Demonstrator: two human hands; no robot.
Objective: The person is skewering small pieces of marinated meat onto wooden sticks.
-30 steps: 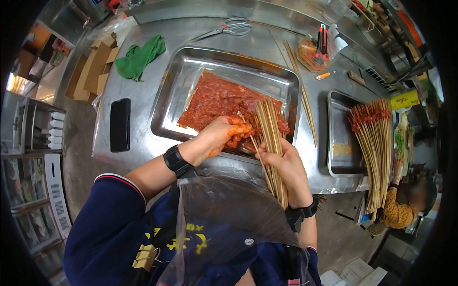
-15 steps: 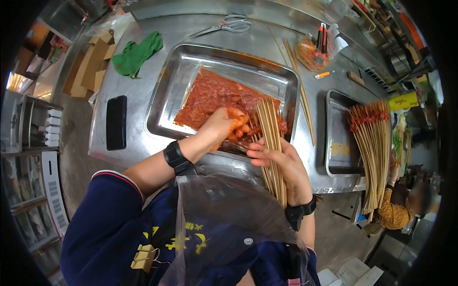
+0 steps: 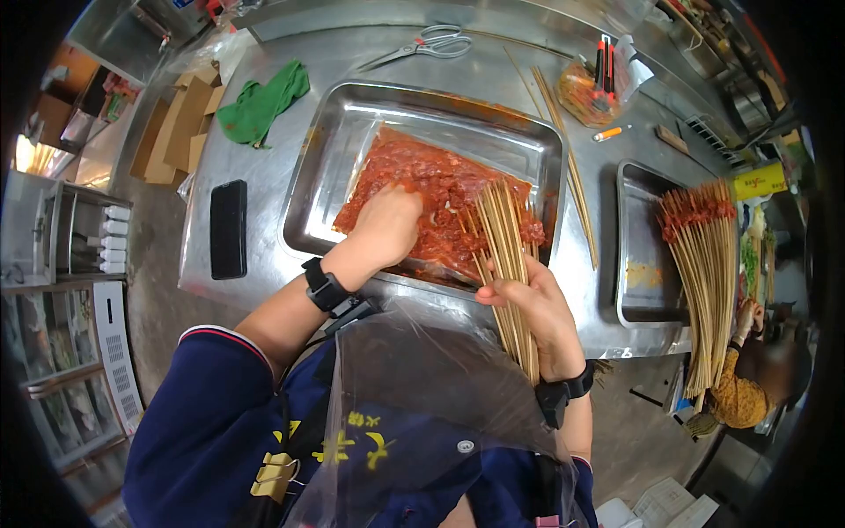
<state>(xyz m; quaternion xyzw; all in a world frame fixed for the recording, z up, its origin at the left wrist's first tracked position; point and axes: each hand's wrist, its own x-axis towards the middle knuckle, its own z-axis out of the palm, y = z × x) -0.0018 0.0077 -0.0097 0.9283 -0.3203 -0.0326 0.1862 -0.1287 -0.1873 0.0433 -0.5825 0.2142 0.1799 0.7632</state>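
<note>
My left hand [image 3: 387, 224] is knuckles-up over a slab of red marinated meat [image 3: 422, 167] in a large steel tray [image 3: 304, 194]. Its fingers are curled down into the meat, and their tips are hidden. Wrapped around a bundle of bamboo skewers [image 3: 503, 238] is my right hand [image 3: 544, 308], at the tray's near right corner. The skewers slant, with their upper ends over the tray and their lower ends near my wrist. Red meat pieces show beside the bundle's upper part.
On the right, a second steel tray [image 3: 627, 238] holds many meat-tipped skewers [image 3: 700, 264]. Loose skewers [image 3: 572, 167] lie between the trays. Scissors [image 3: 431, 46], a green cloth [image 3: 264, 101] and a black phone [image 3: 229, 229] rest on the steel table. Another person [image 3: 739, 387] is at far right.
My left hand has moved away from the skewers, left and up, onto the meat slab. My right hand still holds the bundle, its fingers closed further around it. The view has shifted slightly.
</note>
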